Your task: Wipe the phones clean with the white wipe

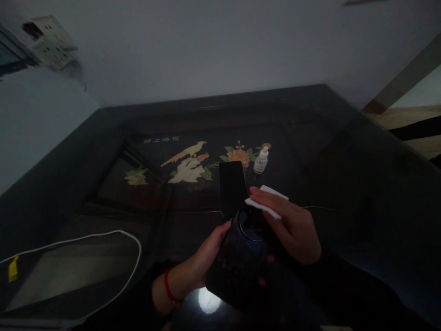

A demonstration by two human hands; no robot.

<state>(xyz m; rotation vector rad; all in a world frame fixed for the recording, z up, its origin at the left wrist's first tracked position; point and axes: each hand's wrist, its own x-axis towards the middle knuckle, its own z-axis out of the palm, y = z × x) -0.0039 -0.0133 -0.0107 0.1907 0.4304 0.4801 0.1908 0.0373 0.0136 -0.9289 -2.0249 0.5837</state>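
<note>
In the head view, my left hand (206, 257), with a red cord on the wrist, grips a dark blue-black device (237, 266). A shiny ring marks its upper end; its exact kind is too dark to make out. Fingertips show along its right edge. My right hand (292, 225) holds a folded white tissue (263, 207) beside that ringed end; whether tissue and device touch is unclear. Just beyond them a black smartphone (233, 186) lies flat on the table. Right of the phone stands a small clear bottle (261, 161) with a white dropper top.
The dark glossy table (303, 115) bears a bird-and-flower picture (188, 168). A white cable (103, 234) curves across its left side, near a yellow tag (13, 269). Behind is a pale wall (206, 50), with a power strip (53, 43) at upper left.
</note>
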